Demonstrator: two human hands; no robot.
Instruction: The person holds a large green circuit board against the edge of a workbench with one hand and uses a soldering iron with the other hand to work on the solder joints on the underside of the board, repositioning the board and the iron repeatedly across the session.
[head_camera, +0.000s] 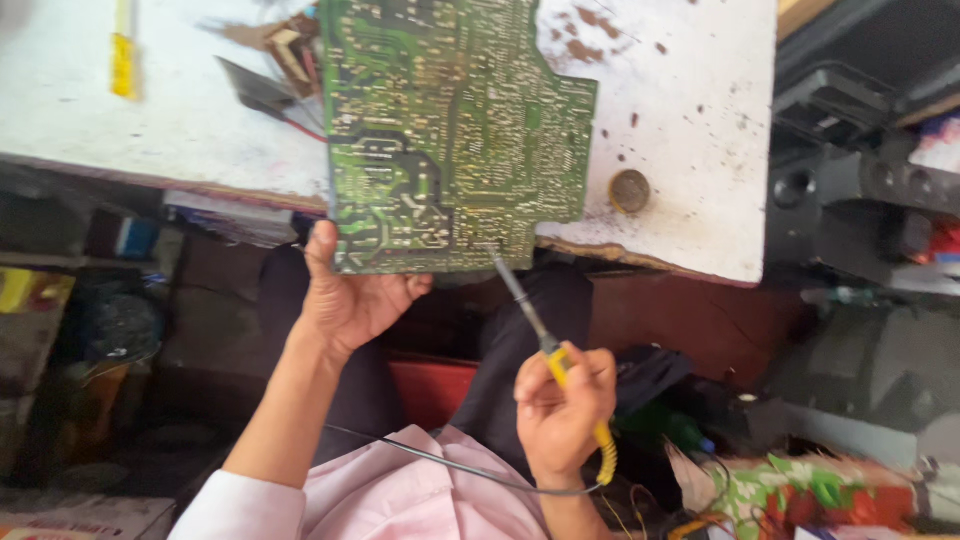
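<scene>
The soldering iron (545, 345) runs on a slant, its long axis climbing from the right hand (560, 415) up and leftward, with the metal tip pointing at the lower edge of the circuit board (450, 130) and appearing to touch it there. Its shaft is thin and grey, its handle yellow, and a dark cord (430, 460) trails from the handle's rear end across the person's pink sleeve.

The right hand is closed around the yellow handle in a pen-like grip. The left hand (345, 295) clasps the lower left corner of the board, thumb up along the edge and fingers curled beneath.

The board is green, crowded with pale solder tracks and joints, and irregular in outline with a step cut into its right side. Most of it lies on the white, stained bench (690, 130), while its lower edge overhangs the bench's front rim toward the person.

To the right of the board a round brownish tin (630, 190) sits on the bench. To the board's upper left lie a yellow tool (123, 60) and some dark scraps with a red wire. Further right of the board stands dark electronic gear.
</scene>
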